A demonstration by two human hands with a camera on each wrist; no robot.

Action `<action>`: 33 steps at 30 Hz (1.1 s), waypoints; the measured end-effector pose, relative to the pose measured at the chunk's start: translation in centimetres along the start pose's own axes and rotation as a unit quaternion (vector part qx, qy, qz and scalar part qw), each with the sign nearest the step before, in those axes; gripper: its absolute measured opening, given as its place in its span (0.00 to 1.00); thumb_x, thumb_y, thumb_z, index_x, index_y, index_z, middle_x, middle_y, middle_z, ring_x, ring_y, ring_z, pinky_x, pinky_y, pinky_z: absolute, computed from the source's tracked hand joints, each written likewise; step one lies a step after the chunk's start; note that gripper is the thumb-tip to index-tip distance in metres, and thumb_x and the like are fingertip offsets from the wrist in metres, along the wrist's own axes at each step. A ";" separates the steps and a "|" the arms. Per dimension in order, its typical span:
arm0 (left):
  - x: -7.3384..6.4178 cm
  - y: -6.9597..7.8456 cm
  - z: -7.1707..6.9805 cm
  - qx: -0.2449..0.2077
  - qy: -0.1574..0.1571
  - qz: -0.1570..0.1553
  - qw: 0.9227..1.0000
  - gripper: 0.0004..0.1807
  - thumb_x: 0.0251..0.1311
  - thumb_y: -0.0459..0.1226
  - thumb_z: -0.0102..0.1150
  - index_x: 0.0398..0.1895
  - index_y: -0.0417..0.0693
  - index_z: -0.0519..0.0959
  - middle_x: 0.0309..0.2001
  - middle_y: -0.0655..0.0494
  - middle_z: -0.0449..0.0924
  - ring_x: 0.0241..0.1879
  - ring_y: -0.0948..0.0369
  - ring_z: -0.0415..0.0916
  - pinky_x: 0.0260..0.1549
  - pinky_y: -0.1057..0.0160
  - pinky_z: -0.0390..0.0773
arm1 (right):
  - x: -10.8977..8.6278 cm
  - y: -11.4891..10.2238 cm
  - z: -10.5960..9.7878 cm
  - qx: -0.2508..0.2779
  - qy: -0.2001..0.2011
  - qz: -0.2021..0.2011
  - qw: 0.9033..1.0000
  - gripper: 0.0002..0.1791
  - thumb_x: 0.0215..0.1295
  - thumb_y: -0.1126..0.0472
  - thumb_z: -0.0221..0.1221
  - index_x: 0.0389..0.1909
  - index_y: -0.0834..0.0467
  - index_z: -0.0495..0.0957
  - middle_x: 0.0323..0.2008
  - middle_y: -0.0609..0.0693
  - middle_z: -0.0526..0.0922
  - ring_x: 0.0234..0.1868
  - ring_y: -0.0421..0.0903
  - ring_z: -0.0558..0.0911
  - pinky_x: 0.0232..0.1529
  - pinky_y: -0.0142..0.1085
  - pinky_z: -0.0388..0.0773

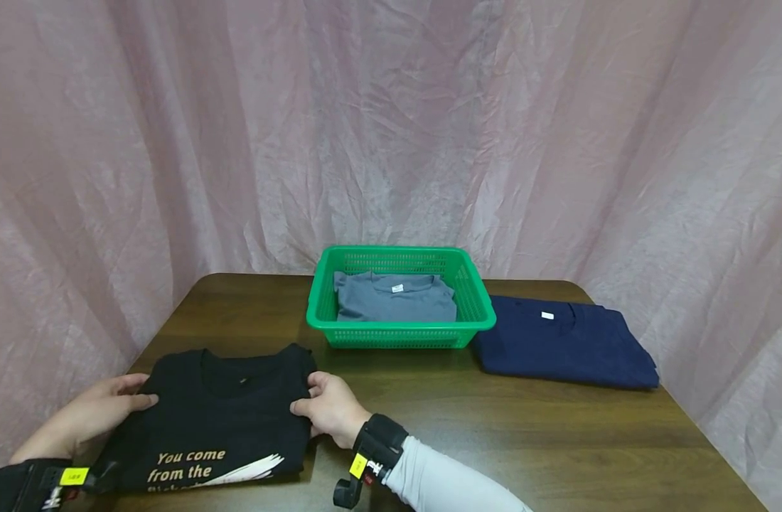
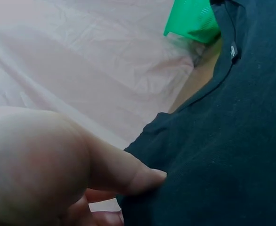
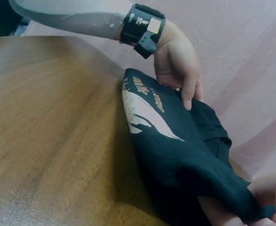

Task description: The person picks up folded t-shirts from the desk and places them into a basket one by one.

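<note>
Clock bearings are read from the middle of the bench (image 1: 493, 434) in the head view. Bench: brown, wood-grained, with a pink curtain (image 1: 391, 142) behind it at twelve. Black shirt (image 1: 244, 427): one, folded, collar toward twelve, pale print (image 1: 185, 472) near its six o'clock edge beginning "You come from the"; location, between eight and nine o'clock. Left hand (image 1: 103, 412): at the shirt's nine o'clock edge, thumb above the cloth, fingers (image 1: 131, 382) beneath, drawn to a narrow pinch upon it. Right hand (image 1: 333, 409): at the shirt's three o'clock edge, thumb and fingers likewise narrow on the cloth, which bunches there in the right wrist view. Step in hand, by judgement: a two-handed grip for lifting or squaring the folded shirt; the right hand's side looks raised, though whether the whole piece is off the bench cannot be told. Next move, by judgement: calls for an even hold and matched height at both edges, lest the folds slip or the middle sag. Green basket (image 1: 400, 336): one, near twelve o'clock, perforated walls; contents, one grey shirt (image 1: 394, 306), white label at the collar. Navy shirt (image 1: 564, 345): one, folded, white label, between two and three o'clock, just beside the basket; neither hand touches it.
</note>
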State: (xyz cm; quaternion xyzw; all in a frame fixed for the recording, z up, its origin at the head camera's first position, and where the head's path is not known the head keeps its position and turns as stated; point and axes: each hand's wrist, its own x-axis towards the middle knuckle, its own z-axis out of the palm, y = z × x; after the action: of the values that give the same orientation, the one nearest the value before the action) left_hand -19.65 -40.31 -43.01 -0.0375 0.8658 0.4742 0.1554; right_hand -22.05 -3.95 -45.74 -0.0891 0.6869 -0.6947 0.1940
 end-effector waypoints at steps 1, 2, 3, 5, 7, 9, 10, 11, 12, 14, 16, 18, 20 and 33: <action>-0.1 0.0 0.0 -0.011 0.003 -0.003 1.000 0.36 0.74 0.34 0.48 0.68 0.15 0.42 0.57 0.21 0.66 0.47 0.46 0.75 0.43 0.48 0.80 | 0.0 -0.1 -0.1 0.004 0.000 -0.002 1.000 0.29 0.59 0.76 0.63 0.62 0.70 0.67 0.41 0.55 0.78 0.33 0.48 0.83 0.24 0.48 0.84; -0.1 0.0 0.0 -0.017 0.006 0.000 1.000 0.37 0.73 0.34 0.48 0.68 0.14 0.41 0.56 0.22 0.66 0.47 0.46 0.76 0.42 0.48 0.81 | 0.0 -0.2 -0.1 0.006 -0.001 -0.004 1.000 0.29 0.59 0.76 0.63 0.63 0.70 0.67 0.41 0.55 0.78 0.33 0.48 0.83 0.24 0.48 0.84; -0.2 0.0 0.0 -0.034 0.007 0.002 0.999 0.37 0.73 0.34 0.48 0.69 0.15 0.41 0.55 0.23 0.68 0.46 0.47 0.77 0.41 0.49 0.81 | -0.1 -0.3 -0.2 0.009 -0.002 -0.006 1.000 0.30 0.59 0.76 0.63 0.63 0.69 0.67 0.41 0.55 0.78 0.33 0.48 0.84 0.24 0.48 0.84; -0.4 -0.1 -0.1 -0.061 0.012 0.008 0.998 0.38 0.73 0.34 0.48 0.70 0.17 0.39 0.53 0.27 0.71 0.44 0.48 0.78 0.40 0.51 0.82 | -0.1 -0.6 -0.3 0.013 -0.003 -0.009 1.000 0.30 0.60 0.75 0.63 0.63 0.70 0.66 0.41 0.55 0.79 0.33 0.47 0.84 0.26 0.47 0.85; -0.6 0.0 -0.2 -0.082 0.014 0.013 0.996 0.39 0.73 0.34 0.48 0.70 0.18 0.38 0.51 0.32 0.75 0.43 0.49 0.79 0.38 0.53 0.83 | -0.3 -0.9 -0.5 0.021 -0.004 -0.012 1.000 0.31 0.60 0.75 0.63 0.64 0.70 0.66 0.42 0.55 0.80 0.33 0.47 0.84 0.27 0.47 0.85; -0.8 0.2 -0.4 -0.095 0.018 0.013 0.995 0.40 0.74 0.35 0.49 0.71 0.19 0.37 0.49 0.38 0.77 0.42 0.49 0.79 0.38 0.53 0.83 | -0.4 -1.1 -0.6 0.025 -0.007 -0.016 1.000 0.30 0.60 0.74 0.63 0.64 0.70 0.66 0.42 0.54 0.81 0.33 0.48 0.84 0.27 0.46 0.85; -0.8 0.2 -0.5 -0.098 0.018 0.015 0.995 0.40 0.74 0.35 0.49 0.71 0.20 0.36 0.49 0.39 0.78 0.42 0.50 0.79 0.38 0.53 0.83 | -0.4 -1.2 -0.7 0.028 -0.010 -0.018 0.999 0.30 0.61 0.74 0.63 0.63 0.69 0.67 0.41 0.54 0.82 0.32 0.48 0.84 0.26 0.44 0.85; -0.9 0.4 -0.6 -0.107 0.019 0.011 0.994 0.41 0.74 0.36 0.49 0.72 0.21 0.36 0.49 0.42 0.79 0.42 0.50 0.80 0.38 0.53 0.83 | -0.5 -1.4 -0.8 0.029 -0.012 -0.020 0.999 0.29 0.61 0.73 0.63 0.63 0.69 0.68 0.40 0.53 0.82 0.32 0.48 0.84 0.26 0.43 0.85; -1.0 0.5 -0.7 -0.101 0.023 0.009 0.995 0.41 0.74 0.36 0.50 0.72 0.21 0.36 0.47 0.43 0.80 0.37 0.54 0.80 0.35 0.55 0.84 | -0.6 -1.5 -0.8 0.035 -0.017 -0.022 0.999 0.27 0.61 0.73 0.63 0.62 0.68 0.69 0.39 0.53 0.83 0.32 0.48 0.84 0.25 0.42 0.85; -1.2 0.7 -1.0 -0.088 0.036 0.005 0.996 0.43 0.73 0.39 0.52 0.72 0.21 0.37 0.46 0.48 0.80 0.30 0.61 0.78 0.32 0.58 0.83 | -0.8 -1.8 -1.0 0.045 -0.026 -0.025 0.998 0.24 0.61 0.73 0.63 0.59 0.66 0.71 0.37 0.52 0.84 0.31 0.48 0.85 0.24 0.40 0.85; -1.4 1.0 -1.2 -0.076 0.047 0.001 0.996 0.44 0.72 0.40 0.53 0.72 0.22 0.38 0.44 0.51 0.80 0.20 0.66 0.71 0.27 0.62 0.82 | -1.0 -2.1 -1.1 0.055 -0.032 -0.029 0.998 0.22 0.61 0.73 0.63 0.57 0.65 0.72 0.36 0.52 0.84 0.32 0.49 0.85 0.24 0.39 0.84; -1.6 1.2 -1.4 -0.071 0.053 -0.001 0.996 0.44 0.72 0.41 0.54 0.73 0.22 0.40 0.42 0.55 0.82 0.17 0.67 0.68 0.25 0.63 0.81 | -1.2 -2.5 -1.2 0.066 -0.037 -0.032 0.997 0.21 0.61 0.73 0.63 0.55 0.64 0.73 0.37 0.53 0.85 0.32 0.50 0.85 0.25 0.39 0.85; -1.8 1.5 -1.5 -0.083 0.052 0.001 0.995 0.44 0.72 0.41 0.54 0.73 0.23 0.40 0.40 0.59 0.83 0.16 0.66 0.68 0.25 0.62 0.81 | -1.4 -2.9 -1.3 0.074 -0.039 -0.035 0.996 0.21 0.61 0.73 0.63 0.55 0.64 0.73 0.37 0.53 0.85 0.33 0.50 0.85 0.26 0.41 0.85; -3.0 3.6 -1.5 -0.126 0.026 0.034 0.991 0.41 0.75 0.38 0.51 0.74 0.24 0.38 0.43 0.57 0.84 0.36 0.55 0.82 0.33 0.57 0.85 | -2.6 -4.6 -2.3 0.097 -0.048 -0.061 0.992 0.19 0.61 0.74 0.63 0.53 0.64 0.76 0.38 0.55 0.85 0.34 0.53 0.85 0.27 0.43 0.85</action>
State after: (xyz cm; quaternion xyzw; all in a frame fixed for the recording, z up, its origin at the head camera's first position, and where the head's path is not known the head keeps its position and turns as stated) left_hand -17.93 -39.83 -38.37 -0.0396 0.8033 0.5838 0.1109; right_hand -21.27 -0.87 -40.86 -0.1449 0.5993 -0.7637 0.1913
